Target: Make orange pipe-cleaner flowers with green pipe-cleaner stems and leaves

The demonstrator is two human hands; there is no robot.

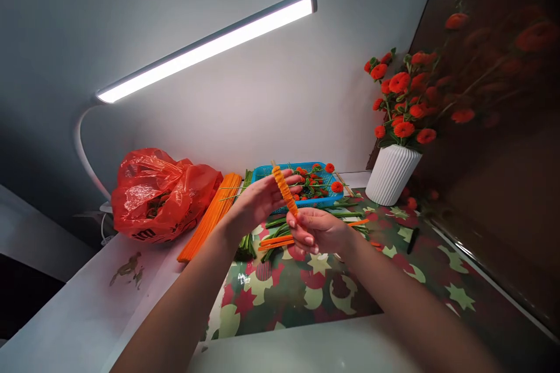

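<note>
A thin wooden stick wrapped in an orange pipe-cleaner coil (284, 190) is held up over the table. My left hand (258, 197) has its fingers curled around the upper part of the coil. My right hand (317, 232) pinches the stick's lower end. Below the hands lie loose orange and green pipe cleaners (276, 240) on a star-patterned mat (306, 288).
A bundle of orange pipe cleaners (209, 218) lies left of the hands beside a red plastic bag (160, 195). A blue basket (269, 172) of small flowers stands behind. A white vase (391, 175) of orange flowers is at the right. A lamp bar (205, 46) hangs overhead.
</note>
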